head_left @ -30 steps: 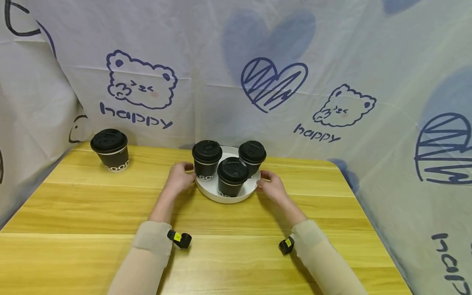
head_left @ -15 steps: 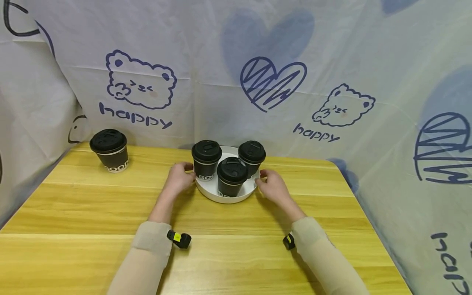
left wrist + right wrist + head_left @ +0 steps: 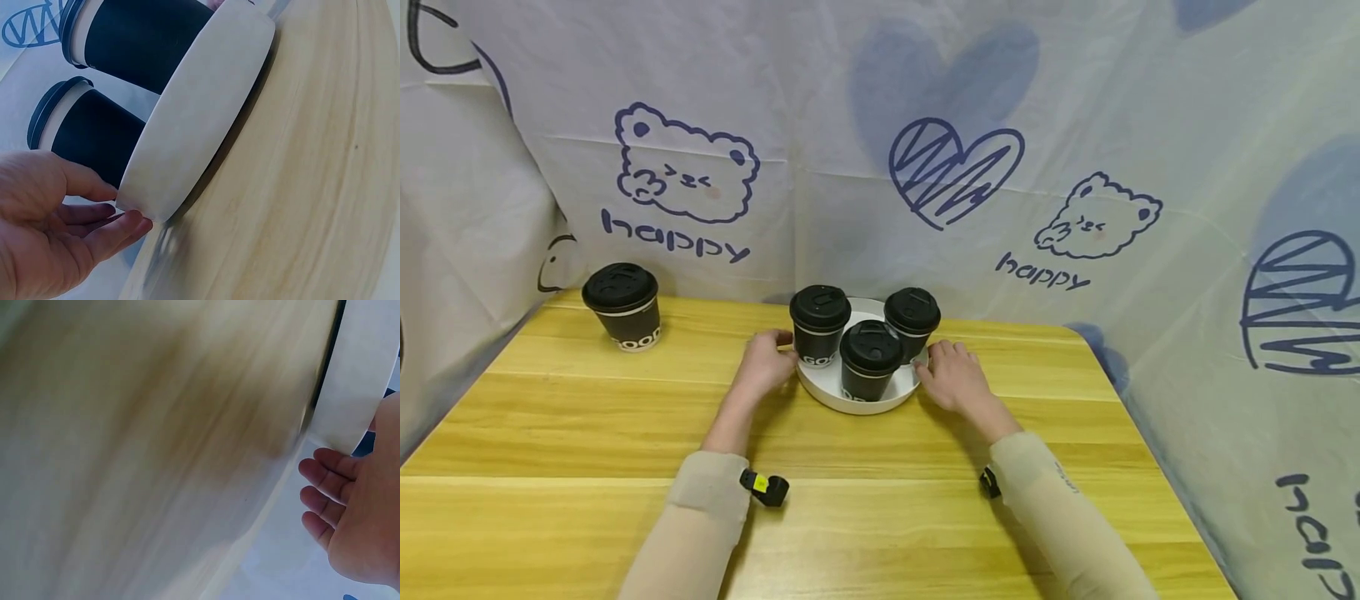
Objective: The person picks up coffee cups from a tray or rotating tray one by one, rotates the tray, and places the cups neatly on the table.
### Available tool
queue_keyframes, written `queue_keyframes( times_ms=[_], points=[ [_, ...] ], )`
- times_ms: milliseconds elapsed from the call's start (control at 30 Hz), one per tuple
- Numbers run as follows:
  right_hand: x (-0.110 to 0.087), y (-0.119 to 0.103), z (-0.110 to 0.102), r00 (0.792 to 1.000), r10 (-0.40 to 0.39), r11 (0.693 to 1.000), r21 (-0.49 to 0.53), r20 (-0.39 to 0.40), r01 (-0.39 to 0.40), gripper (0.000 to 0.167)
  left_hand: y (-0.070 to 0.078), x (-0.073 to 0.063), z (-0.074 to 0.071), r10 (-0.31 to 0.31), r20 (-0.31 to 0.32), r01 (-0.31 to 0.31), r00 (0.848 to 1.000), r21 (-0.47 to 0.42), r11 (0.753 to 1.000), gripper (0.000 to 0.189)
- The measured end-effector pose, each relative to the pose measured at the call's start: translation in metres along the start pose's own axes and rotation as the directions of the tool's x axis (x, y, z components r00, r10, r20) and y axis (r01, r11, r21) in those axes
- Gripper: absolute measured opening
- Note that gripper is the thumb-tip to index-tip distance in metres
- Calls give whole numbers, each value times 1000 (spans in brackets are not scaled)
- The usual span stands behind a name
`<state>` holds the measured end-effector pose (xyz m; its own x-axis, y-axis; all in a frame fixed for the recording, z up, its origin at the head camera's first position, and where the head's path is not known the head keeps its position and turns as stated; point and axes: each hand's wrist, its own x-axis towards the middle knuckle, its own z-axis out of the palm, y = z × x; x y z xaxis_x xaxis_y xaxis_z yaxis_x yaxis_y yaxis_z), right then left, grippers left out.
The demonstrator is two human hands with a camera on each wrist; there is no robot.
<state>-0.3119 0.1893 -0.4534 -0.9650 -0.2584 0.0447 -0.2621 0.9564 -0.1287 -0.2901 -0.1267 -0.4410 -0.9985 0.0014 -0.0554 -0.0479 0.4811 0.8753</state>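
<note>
A round white tray (image 3: 857,403) stands on the table, carrying three black lidded paper coffee cups: one at left (image 3: 818,325), one in front (image 3: 869,362), one at back right (image 3: 912,321). My left hand (image 3: 766,365) pinches the tray's left rim, thumb over the edge and fingertips against the outer wall in the left wrist view. At the opposite side, my right hand (image 3: 957,379) holds the right rim. In the right wrist view its bent fingers (image 3: 325,478) lie at the outer wall (image 3: 356,375), and its thumb is mostly hidden behind the rim.
Another black lidded coffee cup (image 3: 625,308) stands at the table's back left corner. The wooden table (image 3: 865,508) ends at a printed cloth (image 3: 827,192) hanging behind it. Small black cameras (image 3: 766,487) are strapped to both wrists.
My right hand has turned at the tray's rim, its back now facing more upward and its wrist camera rolled under the sleeve. The left hand, tray and cups stay put.
</note>
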Motion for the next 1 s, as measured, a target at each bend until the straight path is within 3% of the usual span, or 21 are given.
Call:
queue_keyframes(
  times_ms=[233,467,1000],
  points=[
    [1,5,7,1000,-7,1000,-3,17,8,48,-1,1,4,29,25,-29,999,-22,999,64],
    [3,5,7,1000,-4,1000,6,30,4,46,2,0,6,96,-6,-97,995,-37,995,78],
    [6,2,4,998,21,1000,1,62,-21,48,9,3,14,158,-90,-168,983,-111,980,77]
  ],
)
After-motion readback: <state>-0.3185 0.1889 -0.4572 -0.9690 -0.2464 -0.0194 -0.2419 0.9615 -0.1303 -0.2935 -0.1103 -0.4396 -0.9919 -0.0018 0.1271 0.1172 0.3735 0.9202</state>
